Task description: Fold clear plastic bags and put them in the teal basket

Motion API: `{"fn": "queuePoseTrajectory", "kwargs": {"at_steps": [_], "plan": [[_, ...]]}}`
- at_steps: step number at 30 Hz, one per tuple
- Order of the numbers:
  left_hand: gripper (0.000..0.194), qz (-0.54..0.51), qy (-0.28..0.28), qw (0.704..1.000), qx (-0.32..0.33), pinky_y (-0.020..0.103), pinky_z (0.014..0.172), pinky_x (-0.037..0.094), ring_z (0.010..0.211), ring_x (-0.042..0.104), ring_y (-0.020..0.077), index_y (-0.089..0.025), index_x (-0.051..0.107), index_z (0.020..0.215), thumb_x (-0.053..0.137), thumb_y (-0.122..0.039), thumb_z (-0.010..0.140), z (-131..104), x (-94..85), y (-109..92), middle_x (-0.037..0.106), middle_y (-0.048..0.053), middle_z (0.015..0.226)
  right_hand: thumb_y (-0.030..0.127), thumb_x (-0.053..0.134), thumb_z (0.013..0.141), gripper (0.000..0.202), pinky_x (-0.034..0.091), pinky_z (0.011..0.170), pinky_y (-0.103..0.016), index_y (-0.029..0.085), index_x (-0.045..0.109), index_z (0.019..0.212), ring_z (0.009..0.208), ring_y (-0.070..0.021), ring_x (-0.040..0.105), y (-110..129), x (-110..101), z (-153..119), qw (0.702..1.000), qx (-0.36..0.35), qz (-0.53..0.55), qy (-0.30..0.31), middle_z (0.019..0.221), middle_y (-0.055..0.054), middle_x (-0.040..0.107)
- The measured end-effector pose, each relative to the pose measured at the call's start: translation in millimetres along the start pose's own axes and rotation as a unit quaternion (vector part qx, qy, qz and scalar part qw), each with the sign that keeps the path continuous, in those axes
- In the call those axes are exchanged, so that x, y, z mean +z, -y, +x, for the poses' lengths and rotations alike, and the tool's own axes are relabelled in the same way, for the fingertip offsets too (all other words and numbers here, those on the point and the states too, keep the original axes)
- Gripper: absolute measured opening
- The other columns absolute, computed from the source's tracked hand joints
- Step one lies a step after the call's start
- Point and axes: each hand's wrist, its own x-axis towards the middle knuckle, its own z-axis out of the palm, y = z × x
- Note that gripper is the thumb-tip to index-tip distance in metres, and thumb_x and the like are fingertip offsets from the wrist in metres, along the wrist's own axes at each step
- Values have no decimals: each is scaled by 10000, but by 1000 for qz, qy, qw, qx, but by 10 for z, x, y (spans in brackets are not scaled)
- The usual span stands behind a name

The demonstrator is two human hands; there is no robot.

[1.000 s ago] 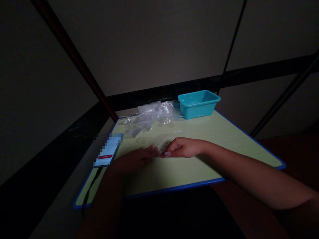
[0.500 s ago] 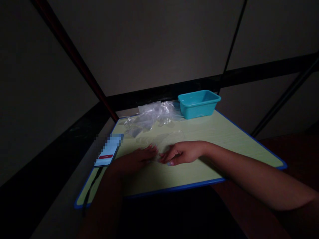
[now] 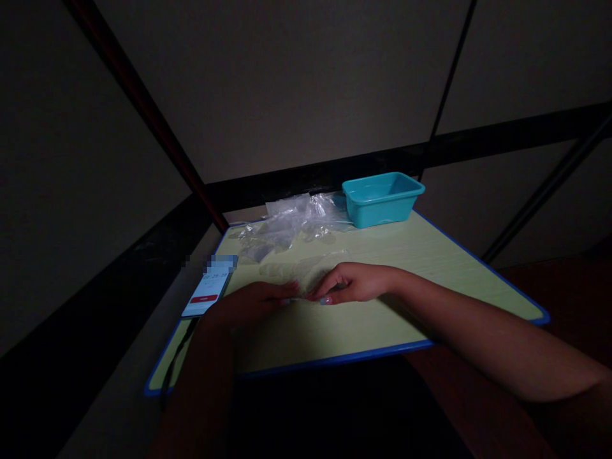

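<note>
A clear plastic bag (image 3: 318, 266) lies flat on the light green table, hard to make out against its surface. At its near edge my left hand (image 3: 268, 294) has thumb and fingers closed on the film. My right hand (image 3: 356, 282) is bent at the wrist just to the right, its fingertips and thumb pinching the same edge. Only a small gap separates the fingertips of both hands. Behind them a heap of crumpled clear plastic bags (image 3: 291, 223) spreads along the table's far side.
A turquoise plastic basket (image 3: 382, 210) stands at the far right, beside the heap. At the left edge lies a phone (image 3: 210, 290) with its screen lit and a dark strap (image 3: 179, 354) trailing from it. The table (image 3: 459, 274) has a blue rim; walls stand behind and left.
My left hand has turned from lying over the bag's edge to closing thumb and fingers on it. My right hand has shifted slightly away from me.
</note>
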Motion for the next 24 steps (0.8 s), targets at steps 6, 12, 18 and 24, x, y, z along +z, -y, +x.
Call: {"fn": "queuePoseTrajectory", "kwargs": {"at_steps": [6,12,18,24], "plan": [[432,-17,-14,1000,-12,361,1089,269,1278,400,183,-270,493,1287,418,-437,895,8,-27,-4,437,-21,1377,443,680,712,360,405,650,-236,122,611,860,697,-111,526,49,-154,-71,991,35,-123,-29,770,-9,605],[449,-14,-29,999,-19,370,1086,276,1273,409,187,-241,493,1290,423,-418,883,22,-52,5,440,-4,1374,425,797,554,464,329,595,-211,152,555,840,703,-122,451,68,-230,-145,951,101,-291,-13,798,-4,538],[435,-33,-44,998,-21,381,1070,302,1240,452,198,-255,520,1265,431,-428,876,27,-71,1,493,-9,1332,293,734,652,313,339,617,-221,145,562,867,700,-126,456,42,-245,-138,942,89,-322,-7,795,-10,551],[440,-61,-84,994,-23,368,1038,347,1177,516,208,-244,578,1213,468,-468,850,36,-86,28,553,10,1275,179,589,723,85,360,616,-233,134,600,794,665,-122,501,-1,-403,-180,961,116,-250,-11,725,-1,595]]}}
